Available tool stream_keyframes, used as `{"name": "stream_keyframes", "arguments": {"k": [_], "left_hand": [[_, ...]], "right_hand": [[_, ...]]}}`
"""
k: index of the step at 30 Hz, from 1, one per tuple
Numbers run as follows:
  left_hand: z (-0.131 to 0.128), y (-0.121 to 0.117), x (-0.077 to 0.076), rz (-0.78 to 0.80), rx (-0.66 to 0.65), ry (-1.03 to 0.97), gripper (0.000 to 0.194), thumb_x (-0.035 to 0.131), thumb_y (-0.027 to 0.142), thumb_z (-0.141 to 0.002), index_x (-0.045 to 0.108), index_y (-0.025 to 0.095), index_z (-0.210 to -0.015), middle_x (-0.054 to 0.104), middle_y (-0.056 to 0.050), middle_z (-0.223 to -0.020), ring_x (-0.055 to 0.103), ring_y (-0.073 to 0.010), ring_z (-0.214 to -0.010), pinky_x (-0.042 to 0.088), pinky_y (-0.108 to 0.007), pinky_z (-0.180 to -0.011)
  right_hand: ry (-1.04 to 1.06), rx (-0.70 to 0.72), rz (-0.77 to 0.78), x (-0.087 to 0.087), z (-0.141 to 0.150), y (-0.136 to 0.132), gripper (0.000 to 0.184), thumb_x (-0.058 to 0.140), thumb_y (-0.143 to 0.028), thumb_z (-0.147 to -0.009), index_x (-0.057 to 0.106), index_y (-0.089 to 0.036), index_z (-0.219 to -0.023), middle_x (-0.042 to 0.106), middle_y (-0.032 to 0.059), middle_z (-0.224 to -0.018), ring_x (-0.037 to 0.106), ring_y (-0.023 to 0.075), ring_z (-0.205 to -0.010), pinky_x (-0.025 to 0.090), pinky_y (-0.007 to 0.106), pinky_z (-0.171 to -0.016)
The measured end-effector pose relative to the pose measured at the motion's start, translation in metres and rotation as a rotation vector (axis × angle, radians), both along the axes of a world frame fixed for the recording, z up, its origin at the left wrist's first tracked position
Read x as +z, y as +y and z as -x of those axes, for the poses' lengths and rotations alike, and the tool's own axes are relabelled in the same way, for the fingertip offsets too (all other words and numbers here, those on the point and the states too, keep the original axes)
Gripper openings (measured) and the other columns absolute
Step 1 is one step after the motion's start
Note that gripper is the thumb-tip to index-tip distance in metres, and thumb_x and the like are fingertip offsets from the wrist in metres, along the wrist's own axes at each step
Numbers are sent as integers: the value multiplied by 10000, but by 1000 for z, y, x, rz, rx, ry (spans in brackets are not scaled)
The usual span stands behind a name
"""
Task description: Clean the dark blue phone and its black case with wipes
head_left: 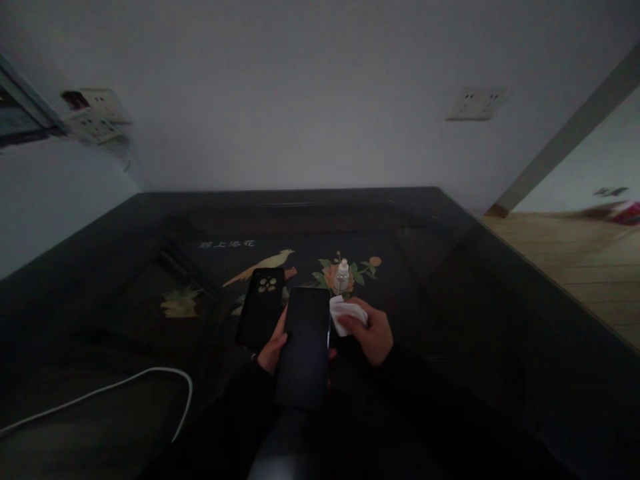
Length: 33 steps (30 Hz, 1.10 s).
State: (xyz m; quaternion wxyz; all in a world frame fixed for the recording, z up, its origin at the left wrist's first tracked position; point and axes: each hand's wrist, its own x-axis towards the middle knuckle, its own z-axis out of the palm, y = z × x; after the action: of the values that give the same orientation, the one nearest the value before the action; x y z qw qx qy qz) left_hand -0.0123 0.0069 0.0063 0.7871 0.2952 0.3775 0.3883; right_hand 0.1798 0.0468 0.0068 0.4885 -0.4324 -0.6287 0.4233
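Observation:
My left hand is closed around a dark smartphone, thumb along its left edge and fingertips showing at the right edge. The phone's black screen faces up toward me. In my right hand a folded white tissue is pinched, close beside the phone's upper right edge; whether it touches the phone I cannot tell. A black phone case with round camera holes lies on the table, left of the phone. Just beyond the tissue stands a small clear bottle with a white cap.
The dark glossy table has a painted bird and flowers and meets the wall at the back. A white cable curves across its left side. Wall sockets are at right, with more sockets at left. Wooden floor shows at right.

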Motion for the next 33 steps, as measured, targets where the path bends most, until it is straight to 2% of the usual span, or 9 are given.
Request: {"name": "stream_keyframes", "arguments": {"k": [1, 4, 9, 12, 14, 19, 24, 30, 33], "left_hand": [[2, -4, 3, 53, -30, -156, 979, 565, 545, -605, -154, 490, -1268, 349, -53, -1347, 547, -369, -984, 410, -585, -744], [11, -8, 3, 103, -101, -355, 1000, 620, 432, -635, -158, 496, -1259, 370, -69, -1313, 535, -379, -996, 363, -613, -777], [21, -5, -11, 157, -159, -485, 911, 587, 407, -685, -111, 519, -1259, 443, -53, -1246, 534, -355, -1002, 307, -634, -802], [21, -5, -15, 168, -183, -511, 860, 573, 416, -690, -54, 520, -1270, 434, -45, -1261, 543, -342, -986, 284, -626, -821], [20, -6, -16, 170, -214, -514, 823, 559, 410, -704, -28, 527, -1269, 426, -46, -1270, 533, -353, -996, 293, -632, -793], [17, -7, -18, 174, -197, -485, 836, 543, 399, -714, -74, 525, -1265, 421, -42, -1268, 534, -358, -995, 302, -638, -784], [16, -8, -16, 177, -160, -434, 852, 542, 414, -708, -99, 528, -1258, 467, -36, -1209, 537, -352, -997, 328, -614, -783], [14, -8, -11, 170, -150, -394, 820, 548, 393, -706, -37, 532, -1263, 447, -8, -1227, 527, -358, -1003, 346, -617, -766], [14, -5, -13, 189, -148, -410, 888, 601, 380, -668, -42, 529, -1262, 414, -20, -1256, 517, -385, -1007, 368, -622, -744]], "right_hand": [[-7, -29, 13, -3, -1, 1, 175, 606, -303, -719, 644, -152, -799, 614, 7, -694, 553, 132, -610, 458, 229, -562], [-11, -78, 38, -11, -1, 2, 225, 592, -313, -734, 626, -151, -887, 603, 12, -698, 546, 130, -576, 474, 224, -476], [38, -81, -25, -16, 3, 4, 203, 550, -267, -764, 646, -245, -942, 539, 41, -1073, 580, 192, -885, 554, 263, -536], [30, -54, -107, -19, 3, 5, 232, 546, -191, -750, 664, -282, -928, 534, 34, -1117, 572, 205, -942, 560, 269, -535], [-51, -38, -142, -21, 2, 4, 272, 542, -158, -742, 662, -288, -949, 561, 35, -1114, 565, 209, -970, 557, 270, -569], [-252, -33, -251, -20, 1, -1, 399, 479, -74, -728, 624, -287, -1033, 595, 15, -1105, 554, 178, -1007, 464, 333, -856], [-310, -24, -262, -18, -1, 0, 505, 471, -54, -693, 547, -286, -1136, 559, 15, -1151, 511, 186, -1065, 437, 358, -885], [-337, 52, -304, -27, 1, 3, 617, 521, -144, -747, 321, -268, -1317, 360, 64, -1314, 430, 216, -1153, 478, 336, -860], [-409, 2, -356, -28, -1, 6, 608, 482, -99, -746, 337, -281, -1307, 400, 59, -1269, 478, 200, -1092, 459, 342, -878]]}}
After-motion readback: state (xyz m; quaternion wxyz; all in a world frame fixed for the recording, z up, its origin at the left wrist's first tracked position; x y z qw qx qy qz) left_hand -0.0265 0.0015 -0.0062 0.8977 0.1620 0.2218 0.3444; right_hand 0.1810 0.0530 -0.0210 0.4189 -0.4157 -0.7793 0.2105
